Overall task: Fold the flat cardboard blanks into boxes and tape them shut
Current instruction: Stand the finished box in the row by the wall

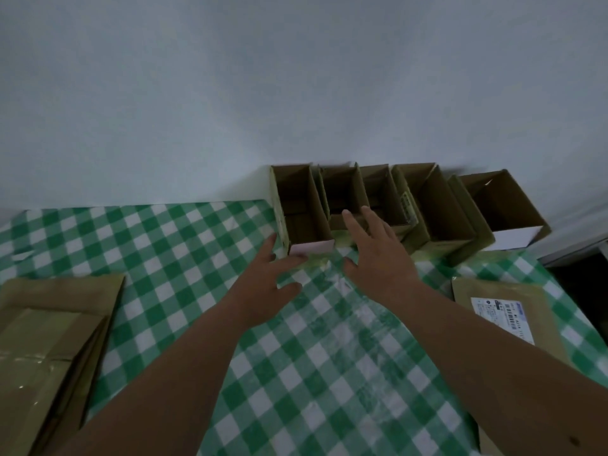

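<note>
From the head view, we reach our left hand (268,284) and right hand (378,255) out, fingers spread, gripping nothing, toward 5 open boxes (437,209) along the wall. Flat cardboard blanks (49,340) lie on the checked bench (312,357) at left.

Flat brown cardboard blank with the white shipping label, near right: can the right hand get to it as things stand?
Probably yes. The right hand hovers open by the row of folded boxes; only bare green checked tablecloth separates it from the labelled flat brown cardboard blank.
</note>
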